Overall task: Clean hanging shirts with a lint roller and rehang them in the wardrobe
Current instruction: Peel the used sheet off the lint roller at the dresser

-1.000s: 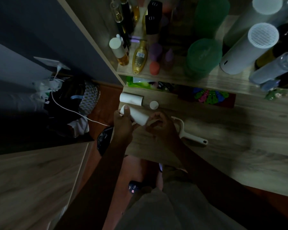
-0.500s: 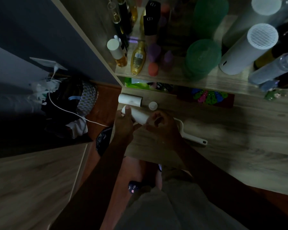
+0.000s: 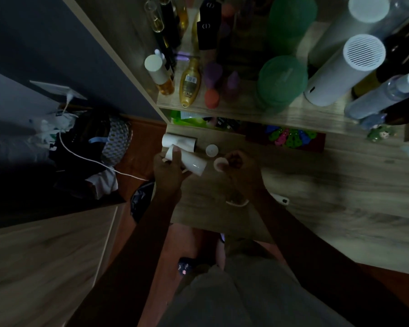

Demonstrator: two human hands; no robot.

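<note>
In dim light I stand at a wooden desk. My left hand grips a white lint roll by its left end, held just above the desk's left corner. My right hand is a little to the roll's right, fingers closed on a small white round cap. A second white roll lies on the desk just beyond, with another small white cap beside it. The white lint roller handle lies on the desk, mostly hidden under my right forearm. No shirts are in view.
A shelf above the desk carries bottles, green jars and white cylinders. Colourful clips lie at the desk's back. A pile of bags and clothes with a white cable sits on the floor at left.
My right hand has pulled away from the roll's right end to the right, taking the small cap off with it. The left hand still holds the roll in the same spot.
</note>
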